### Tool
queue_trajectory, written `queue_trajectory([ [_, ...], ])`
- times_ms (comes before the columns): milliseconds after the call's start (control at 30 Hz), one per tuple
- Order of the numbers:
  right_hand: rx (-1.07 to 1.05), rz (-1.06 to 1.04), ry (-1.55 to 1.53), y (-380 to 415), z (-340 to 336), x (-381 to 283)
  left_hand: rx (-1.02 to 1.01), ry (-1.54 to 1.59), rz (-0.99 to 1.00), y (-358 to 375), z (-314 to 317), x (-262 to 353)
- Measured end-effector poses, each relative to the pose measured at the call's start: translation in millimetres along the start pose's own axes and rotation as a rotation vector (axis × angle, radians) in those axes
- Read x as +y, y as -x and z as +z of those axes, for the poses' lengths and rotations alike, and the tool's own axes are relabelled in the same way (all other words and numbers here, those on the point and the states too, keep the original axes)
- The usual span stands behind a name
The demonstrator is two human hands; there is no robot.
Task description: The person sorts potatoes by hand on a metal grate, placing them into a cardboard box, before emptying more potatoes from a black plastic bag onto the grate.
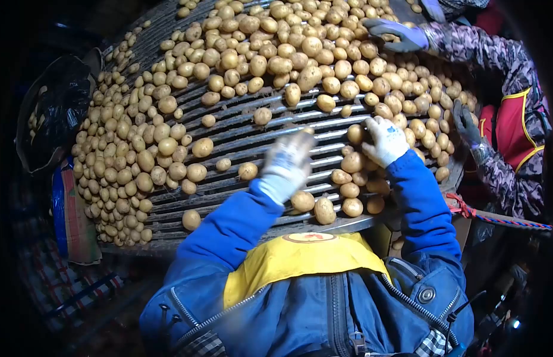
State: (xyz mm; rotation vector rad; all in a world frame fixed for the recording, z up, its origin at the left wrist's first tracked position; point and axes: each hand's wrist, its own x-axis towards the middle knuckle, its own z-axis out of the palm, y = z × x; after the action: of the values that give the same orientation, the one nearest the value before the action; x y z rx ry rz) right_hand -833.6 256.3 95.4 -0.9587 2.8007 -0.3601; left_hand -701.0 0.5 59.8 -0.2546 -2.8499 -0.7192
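My left hand (288,159), in a white glove, is over the metal bars of a sorting grate (229,122). Motion smears its fingers, and a small potato (308,130) shows right at the fingertips. My right hand (386,141), gloved in white with blue print, is among the potatoes on the right. Its thumb and fingers are apart, their tips beside a brownish potato (355,134). Below it a cluster of potatoes (351,162) reaches towards the near edge, with a larger potato (324,210) close to my body.
Heaped potatoes (125,154) cover the grate's left side and far end. A co-worker's purple-gloved hand (401,35) and dark-gloved hand (468,124) are at the right. A black-lined container (59,98) and a sack (77,217) stand left. A pole with braided rope (508,220) juts out right.
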Motion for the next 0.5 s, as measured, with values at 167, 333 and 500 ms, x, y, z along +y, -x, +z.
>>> queue_trajectory([
  [167,-0.345,0.154,0.035,7.3,-27.3,14.4,0.037,0.375,-0.434,2.9,-64.7,-48.0],
  [333,0.014,0.128,-0.392,-52.6,-51.6,6.2,-0.102,0.623,-0.681,0.3,-70.3,-52.7],
  [500,0.142,-0.044,-0.141,-185.7,-43.2,-3.2,-0.127,0.920,-0.688,-9.6,-64.4,-35.4],
])
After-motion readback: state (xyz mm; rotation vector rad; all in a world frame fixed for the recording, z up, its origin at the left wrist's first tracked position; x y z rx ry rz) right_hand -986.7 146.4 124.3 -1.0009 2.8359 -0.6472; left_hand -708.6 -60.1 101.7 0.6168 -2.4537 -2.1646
